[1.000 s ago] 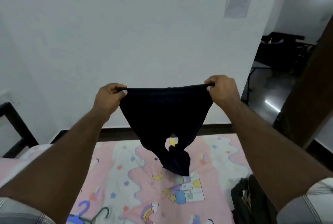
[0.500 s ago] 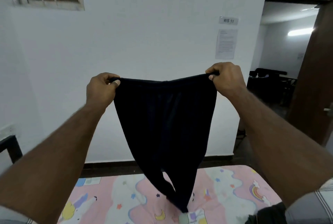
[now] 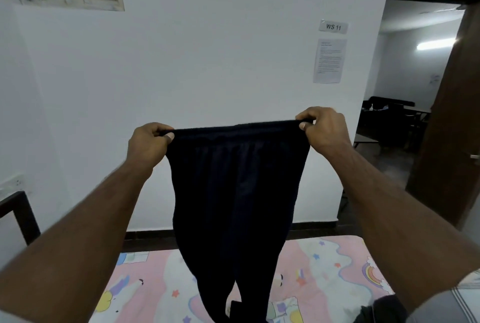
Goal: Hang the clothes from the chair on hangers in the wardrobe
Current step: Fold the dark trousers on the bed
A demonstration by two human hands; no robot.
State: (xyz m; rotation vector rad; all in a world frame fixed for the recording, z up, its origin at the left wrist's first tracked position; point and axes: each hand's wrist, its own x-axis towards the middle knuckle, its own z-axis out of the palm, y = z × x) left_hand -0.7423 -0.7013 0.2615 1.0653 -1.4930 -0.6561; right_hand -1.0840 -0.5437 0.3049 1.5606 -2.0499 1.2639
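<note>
**Both hands pinching trouser waistband, garment hanging over bed**

Left hand (image 3: 148, 145) and right hand (image 3: 323, 129) each closed on one end of the waistband of the dark trousers (image 3: 233, 193), fingers curled over the top edge, thumbs on the near side. Waistband pulled roughly level and fairly taut between them, right end slightly higher.

Position: trousers held up at arm's length in front of the white wall (image 3: 207, 63), over the bed with the pink cartoon bedsheet (image 3: 324, 270). Lower legs run out of frame at the bottom; can't tell if the hems touch the sheet.

Orientation: long axis vertical, waist up, legs down. Legs lie close together and taper toward the bottom, a gap opening between them low down.

Risks, my read:
- No hanger, wardrobe or chair in view. Fitting a hanger needs one hand free; dropping one end lets the trousers swing and bunch.
- Two-point pinch only. Loose fabric could slip out if shaken.
- Long legs may drag or snag on the bed when carried.
- Another dark item (image 3: 376, 312) at the bed's lower right corner; unclear what it is.
</note>
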